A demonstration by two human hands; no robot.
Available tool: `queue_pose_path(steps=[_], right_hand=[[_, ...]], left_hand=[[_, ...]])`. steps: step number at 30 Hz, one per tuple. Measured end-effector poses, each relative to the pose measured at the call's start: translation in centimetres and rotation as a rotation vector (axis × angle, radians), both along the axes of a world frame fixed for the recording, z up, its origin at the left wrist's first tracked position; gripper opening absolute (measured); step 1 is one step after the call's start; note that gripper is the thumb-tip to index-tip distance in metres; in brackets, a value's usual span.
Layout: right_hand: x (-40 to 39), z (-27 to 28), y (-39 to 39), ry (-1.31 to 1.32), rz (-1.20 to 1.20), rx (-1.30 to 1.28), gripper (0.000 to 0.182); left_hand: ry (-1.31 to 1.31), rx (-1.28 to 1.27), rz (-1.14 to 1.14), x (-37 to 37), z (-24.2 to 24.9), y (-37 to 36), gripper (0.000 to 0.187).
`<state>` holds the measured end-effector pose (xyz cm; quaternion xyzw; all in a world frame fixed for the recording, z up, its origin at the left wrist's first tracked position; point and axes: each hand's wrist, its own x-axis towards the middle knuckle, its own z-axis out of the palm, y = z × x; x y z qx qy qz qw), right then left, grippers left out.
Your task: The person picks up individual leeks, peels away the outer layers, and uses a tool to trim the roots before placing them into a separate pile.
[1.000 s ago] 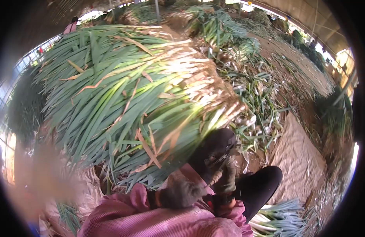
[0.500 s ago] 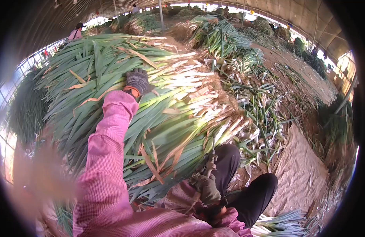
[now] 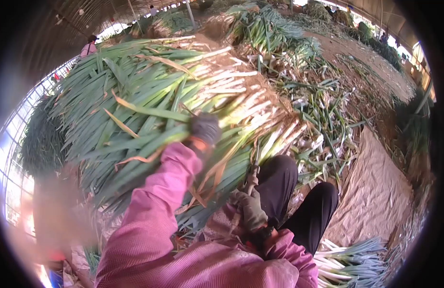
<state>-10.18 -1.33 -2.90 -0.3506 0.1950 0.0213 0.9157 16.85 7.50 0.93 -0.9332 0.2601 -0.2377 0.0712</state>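
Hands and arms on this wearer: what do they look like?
Left hand: dark grey glove, orange cuff. Right hand: grey-olive glove, some orange at the wrist. Both arms: loose pink sleeves, finely patterned. Left glove is blurred; no markings legible.

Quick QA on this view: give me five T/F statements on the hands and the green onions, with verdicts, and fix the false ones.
1. The left hand is at the large green onion pile. True.
2. Both hands are empty. False: the right hand holds a handled tool.
3. The pile's white ends point toward picture left. False: the white ends point right.
4. A smaller green onion bunch lies at lower right. True.
5. The sleeves are pink. True.
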Motion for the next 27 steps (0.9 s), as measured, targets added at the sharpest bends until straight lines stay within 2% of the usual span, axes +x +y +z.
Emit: queue_pose_path(steps=[2, 4, 5, 7, 10, 11, 14, 16, 18, 19, 22, 25, 27], right_hand=[[-0.7, 2.6, 0.8, 0.029, -0.031, 0.005, 0.021], [-1.3, 4.3, 1.0, 0.053, -0.08, 0.062, 0.023], [-1.5, 4.2, 0.9, 0.12, -0.043, -0.057, 0.026], [-1.6, 3.2, 1.0, 0.157, -0.039, -0.058, 0.027], [-1.8, 3.0, 1.7, 0.138, -0.033, -0.128, 0.027], [-1.8, 1.5, 2.3, 0.127, -0.038, -0.174, 0.027], [-2.1, 0.2, 3.2, 0.169, 0.022, -0.206, 0.027], [-2.6, 1.0, 3.2, 0.23, 0.072, -0.193, 0.027], [-2.8, 1.3, 3.1, 0.205, -0.025, -0.144, 0.025], [-2.9, 1.3, 3.0, 0.19, -0.074, -0.12, 0.023], [-2.9, -0.3, 3.4, 0.262, 0.036, -0.327, 0.021], [-3.2, 0.6, 3.6, 0.262, 0.038, -0.211, 0.034], [-3.1, -1.0, 3.8, 0.237, 0.03, -0.038, 0.033]], left_hand=[[0.327, 0.226, 0.211, -4.2, -4.9, -4.0, 0.028], [0.014, 0.006, -0.077, -9.2, -7.2, -4.1, 0.024], [-0.009, -0.01, -0.088, -10.4, -7.4, -4.0, 0.028], [-0.064, -0.048, -0.094, -12.7, -6.2, -3.0, 0.04], [0.015, -0.24, -0.27, -15.2, -4.6, 0.0, 0.035], [-0.008, -0.117, -0.226, -15.7, -5.9, 1.5, 0.037], [-0.035, -0.023, -0.264, -17.4, -6.3, 3.6, 0.017], [-0.005, 0.039, -0.223, -17.7, -6.6, 3.7, 0.028], [0.028, 0.099, -0.186, -18.1, -7.1, 3.8, 0.039], [0.05, 0.113, -0.195, -18.1, -7.3, 3.8, 0.038], [0.095, 0.186, -0.221, -16.7, -7.4, 3.4, 0.035], [0.148, 0.299, -0.202, -15.7, -7.1, 2.4, 0.031], [0.191, 0.359, -0.169, -15.6, -7.2, 1.5, 0.029]])
